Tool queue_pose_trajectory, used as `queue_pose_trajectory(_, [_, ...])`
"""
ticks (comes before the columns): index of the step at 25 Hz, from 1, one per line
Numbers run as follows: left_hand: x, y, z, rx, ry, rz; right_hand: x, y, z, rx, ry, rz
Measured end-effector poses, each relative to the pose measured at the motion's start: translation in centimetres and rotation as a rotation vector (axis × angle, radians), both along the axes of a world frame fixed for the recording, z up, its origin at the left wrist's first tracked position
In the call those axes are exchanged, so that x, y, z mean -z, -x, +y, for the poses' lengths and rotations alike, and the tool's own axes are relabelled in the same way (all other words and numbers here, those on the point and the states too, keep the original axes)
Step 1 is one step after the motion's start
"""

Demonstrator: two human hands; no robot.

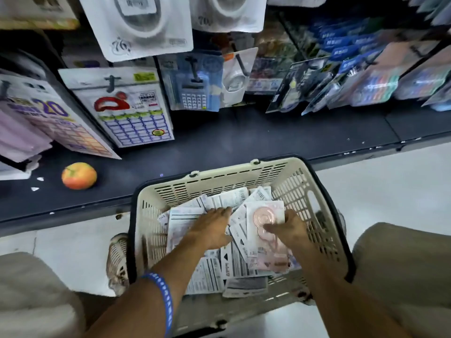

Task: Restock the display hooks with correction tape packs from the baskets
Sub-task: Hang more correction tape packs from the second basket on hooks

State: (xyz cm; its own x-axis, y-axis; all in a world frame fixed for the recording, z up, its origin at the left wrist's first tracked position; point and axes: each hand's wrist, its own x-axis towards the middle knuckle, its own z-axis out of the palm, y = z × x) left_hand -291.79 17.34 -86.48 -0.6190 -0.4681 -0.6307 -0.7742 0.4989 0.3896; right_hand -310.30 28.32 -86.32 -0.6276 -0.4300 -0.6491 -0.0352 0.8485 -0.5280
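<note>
- Nearest in, two bare forearms reach down between the knees, a blue wristband on the left one.
- The left hand lies flat and unclenched on the loose packs in the basket, gripping nothing; it looks like it is pinning or spreading the pile so the other hand can pick.
- The right hand closes its fingers on the lower edge of a pink pack, the one lying face up on top with its rounded dispenser showing, probably chosen because it is easiest to lift clear.
- So the stock sits in the basket, mostly face down, barcodes up, heaped and overlapping, none yet on a hook.
- The basket stands on the floor against the base shelf, close to the display, which keeps the reach short.
- A second basket peeks out at its left side; its contents cannot be made out.
- On the dark shelf, well left of the basket, an orange ball sits alone.
- Behind, carded goods hang off hooks: a calculator pack, sticker sheets, blue packs further right.
- Up top hang white packs with round dispensers, likely the row to refill.
</note>
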Motion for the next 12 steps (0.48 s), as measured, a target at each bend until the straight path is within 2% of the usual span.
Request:
queue_pose_trajectory(3, [2.0, 2.2, 0.6, -0.134, -0.047, 0.010, -0.6, 0.4, 0.5, 0.219, 0.271, -0.019])
queue_pose_trajectory(6, [3.2, 3.6, 0.7, -0.255, -0.203, 0.031, -1.7, 1.3, -0.2, 0.255, 0.475, -0.015])
queue_pose_trajectory(8, [3.7, 4.5, 1.4, -0.412, -0.356, 0.083, -2.2, 2.0, -0.8, 0.284, 0.510, -0.015])
queue_pose_trajectory(12, [3.8, 6.2, 2.6, -0.582, -0.417, 0.105, -2.3, 2.2, -0.9, 0.447, 0.549, -0.111])
